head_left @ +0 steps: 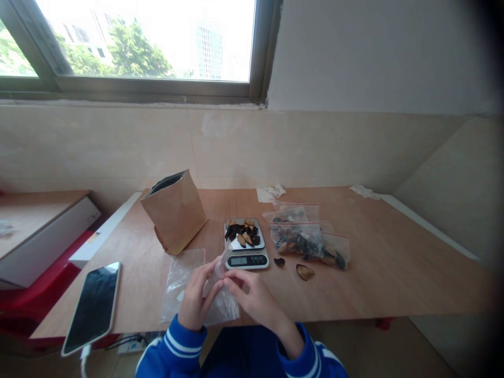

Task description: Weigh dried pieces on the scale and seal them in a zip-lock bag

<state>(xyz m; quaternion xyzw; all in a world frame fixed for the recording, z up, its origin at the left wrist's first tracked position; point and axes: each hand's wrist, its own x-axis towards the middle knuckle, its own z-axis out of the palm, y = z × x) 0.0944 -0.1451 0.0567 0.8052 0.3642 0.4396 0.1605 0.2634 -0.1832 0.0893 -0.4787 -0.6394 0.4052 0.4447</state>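
My left hand [196, 296] and my right hand [252, 296] meet in front of me, pinching the upper part of a clear plastic bag [185, 286] whose lower part lies on the wooden table [378, 262]. Just beyond my fingers stands a digital kitchen scale [247, 259], and dark dried slices [241, 232] are heaped on its platform. To its right, two loose slices [304, 272] lie on the wood, beside resealable plastic bags [307, 236] filled with similar pieces.
A brown paper bag [175, 212] stands left of the scale. A smartphone [92, 307] rests at the front left table edge, with a cable at its lower end. White paper scraps [271, 192] lie along the back wall, below a window [145, 44].
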